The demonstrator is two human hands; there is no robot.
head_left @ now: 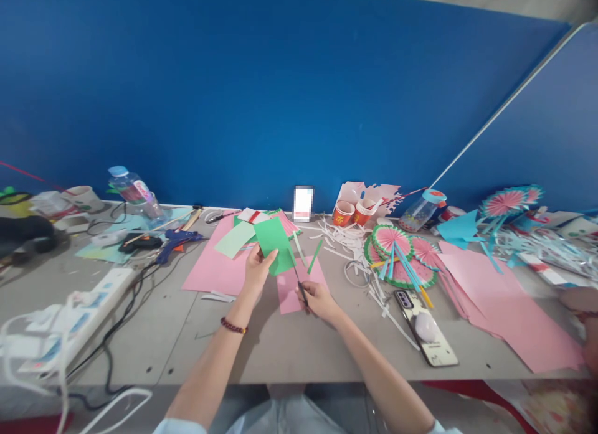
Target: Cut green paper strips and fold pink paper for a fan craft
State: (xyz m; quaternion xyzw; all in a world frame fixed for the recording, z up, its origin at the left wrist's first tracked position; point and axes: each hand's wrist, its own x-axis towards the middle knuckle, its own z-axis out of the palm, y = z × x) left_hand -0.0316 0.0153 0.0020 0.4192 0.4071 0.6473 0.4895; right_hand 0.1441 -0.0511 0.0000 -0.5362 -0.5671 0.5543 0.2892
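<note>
My left hand [256,271] pinches the lower left side of a green sheet of paper [275,235], raised a little over the table. In my right hand [320,301] is a pair of scissors with dark handles [303,293]. Its blades point up to the right edge of the green sheet; whether they are apart there is too small to tell. Beneath lies a small pink sheet [288,302], with a narrow green paper strip [316,256] beyond my right hand. A pale green sheet [233,242] rests on a larger pink sheet [199,278] to the left.
On the right lie watermelon-patterned paper fans [391,242], a phone [434,347], pink sheets [509,297] and white paper strips [339,236]. Red cups [344,215] stand behind. On the left are a power strip [100,306], a blue glue gun [172,242] and a bottle [135,191]. Another person's arm [582,300] shows at right.
</note>
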